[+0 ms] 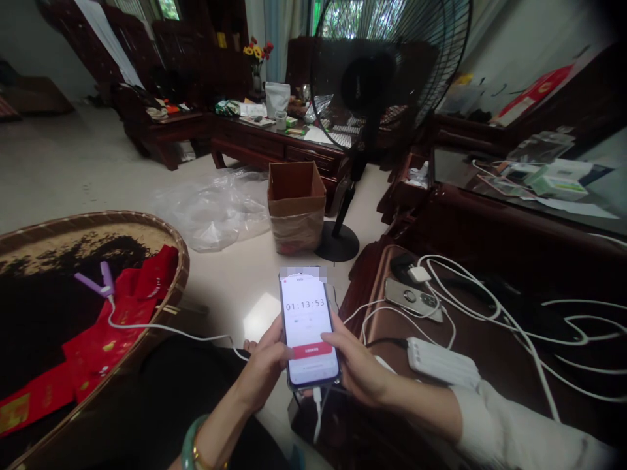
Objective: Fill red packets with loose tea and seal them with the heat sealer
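A smartphone (308,323) is held upright between both my hands, its lit screen showing a timer at 01:13:53 above a red button. My left hand (269,356) grips its left edge, the thumb over the lower screen beside the red button. On the right edge my right hand (357,359) is closed, its thumb tip near the button's upper right. A white charging cable (317,408) is plugged into the phone's bottom. To the left, a purple heat-sealer-like clamp (102,282) with a white cord lies open on red packets (117,320).
The packets lie in a round woven tray (182,261) with dark loose material. On the right bench are a second phone (409,300), a white power bank (441,361) and looped cables. Ahead stand a cardboard box (296,209), clear plastic (215,212) and a floor fan (337,243).
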A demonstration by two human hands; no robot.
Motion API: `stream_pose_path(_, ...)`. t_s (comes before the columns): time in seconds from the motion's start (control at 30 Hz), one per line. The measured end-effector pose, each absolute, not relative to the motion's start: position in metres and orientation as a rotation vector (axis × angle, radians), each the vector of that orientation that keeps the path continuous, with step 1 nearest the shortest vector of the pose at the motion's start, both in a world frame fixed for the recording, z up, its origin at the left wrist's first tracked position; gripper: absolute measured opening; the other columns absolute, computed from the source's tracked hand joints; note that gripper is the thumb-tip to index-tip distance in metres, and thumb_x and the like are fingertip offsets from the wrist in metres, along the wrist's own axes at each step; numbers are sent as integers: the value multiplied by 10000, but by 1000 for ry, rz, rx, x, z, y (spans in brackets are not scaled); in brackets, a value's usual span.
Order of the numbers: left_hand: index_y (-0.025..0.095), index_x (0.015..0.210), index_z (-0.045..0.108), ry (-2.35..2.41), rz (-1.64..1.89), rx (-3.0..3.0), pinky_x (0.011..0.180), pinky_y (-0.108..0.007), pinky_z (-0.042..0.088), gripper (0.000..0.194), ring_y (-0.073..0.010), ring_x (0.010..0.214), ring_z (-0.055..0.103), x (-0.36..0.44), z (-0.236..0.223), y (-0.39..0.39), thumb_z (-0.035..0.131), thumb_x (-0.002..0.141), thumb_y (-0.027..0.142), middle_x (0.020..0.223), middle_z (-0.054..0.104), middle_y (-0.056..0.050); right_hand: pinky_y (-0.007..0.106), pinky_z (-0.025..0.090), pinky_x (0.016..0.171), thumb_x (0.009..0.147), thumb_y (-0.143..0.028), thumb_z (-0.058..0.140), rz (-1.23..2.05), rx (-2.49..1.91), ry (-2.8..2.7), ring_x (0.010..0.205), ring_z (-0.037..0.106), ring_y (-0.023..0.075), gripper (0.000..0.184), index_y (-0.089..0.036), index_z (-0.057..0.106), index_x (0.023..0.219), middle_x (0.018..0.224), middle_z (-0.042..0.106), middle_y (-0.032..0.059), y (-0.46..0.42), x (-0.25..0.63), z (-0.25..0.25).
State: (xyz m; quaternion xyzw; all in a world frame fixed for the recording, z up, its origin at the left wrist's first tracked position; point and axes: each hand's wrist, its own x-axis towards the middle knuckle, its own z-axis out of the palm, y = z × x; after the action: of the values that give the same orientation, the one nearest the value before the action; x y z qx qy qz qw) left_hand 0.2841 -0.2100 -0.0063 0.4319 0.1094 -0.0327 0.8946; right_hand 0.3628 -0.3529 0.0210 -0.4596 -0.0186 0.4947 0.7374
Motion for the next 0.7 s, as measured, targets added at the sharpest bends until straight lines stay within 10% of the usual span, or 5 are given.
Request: stream_pose_path(0.7, 263, 1401, 413, 244, -75, 880, 949, -535, 411, 745, -390, 1235, 440, 284, -7, -210, 516, 672, 156, 1346, 534, -73, 318, 511, 718, 820, -429, 608, 1067, -1005, -50, 948, 618, 202, 609, -284, 323, 1338, 1184, 592, 55, -351, 360, 17)
